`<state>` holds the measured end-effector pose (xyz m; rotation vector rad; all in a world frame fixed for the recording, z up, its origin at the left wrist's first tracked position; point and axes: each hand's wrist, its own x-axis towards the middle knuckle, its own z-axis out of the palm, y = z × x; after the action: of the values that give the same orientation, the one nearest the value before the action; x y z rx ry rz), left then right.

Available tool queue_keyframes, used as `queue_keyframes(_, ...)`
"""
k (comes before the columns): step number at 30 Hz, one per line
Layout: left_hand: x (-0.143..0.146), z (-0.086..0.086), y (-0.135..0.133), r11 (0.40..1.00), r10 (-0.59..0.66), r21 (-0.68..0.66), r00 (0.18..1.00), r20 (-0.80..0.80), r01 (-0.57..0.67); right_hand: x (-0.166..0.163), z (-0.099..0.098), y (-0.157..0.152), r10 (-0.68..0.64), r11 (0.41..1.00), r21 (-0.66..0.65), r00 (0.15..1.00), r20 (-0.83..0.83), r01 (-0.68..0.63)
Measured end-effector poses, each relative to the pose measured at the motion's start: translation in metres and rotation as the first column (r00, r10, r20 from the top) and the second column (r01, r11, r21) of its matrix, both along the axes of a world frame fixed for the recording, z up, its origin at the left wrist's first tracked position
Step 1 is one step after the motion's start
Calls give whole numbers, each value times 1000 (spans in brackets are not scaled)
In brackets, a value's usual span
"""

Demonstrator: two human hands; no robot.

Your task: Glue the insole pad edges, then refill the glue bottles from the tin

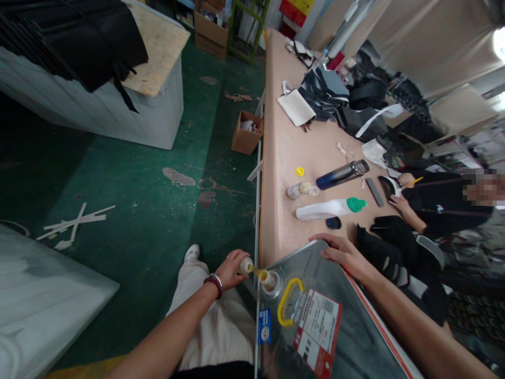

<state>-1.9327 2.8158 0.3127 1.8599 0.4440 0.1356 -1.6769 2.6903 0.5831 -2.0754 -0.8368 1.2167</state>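
Note:
My left hand point(230, 268) is closed round a small pale bottle point(245, 265) held beside the table edge. A yellowish liquid stream runs between the bottle and the round spout point(270, 279) of a large metal can point(335, 273). The can lies tilted on the near end of the table, with a yellow handle point(288, 300) and a red and white label point(317, 331). My right hand point(343, 253) lies flat on the can's far top edge, fingers stretched out, pressing on it.
On the long beige table point(280, 152) lie a white bottle with a green cap point(329, 208), a dark blue flask point(341, 174), a small clear bottle point(298, 189), a yellow cap point(300, 171) and dark fabric pieces point(327, 92). Another person point(445, 202) sits at the right. A cardboard box point(245, 134) stands on the green floor.

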Motion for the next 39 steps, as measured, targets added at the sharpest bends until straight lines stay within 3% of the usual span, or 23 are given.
queue_keyframes(39, 6, 3, 1, 999, 16, -46, 1000, 5, -16, 0, 1, 4, -15, 1000, 8, 999, 52, 15)
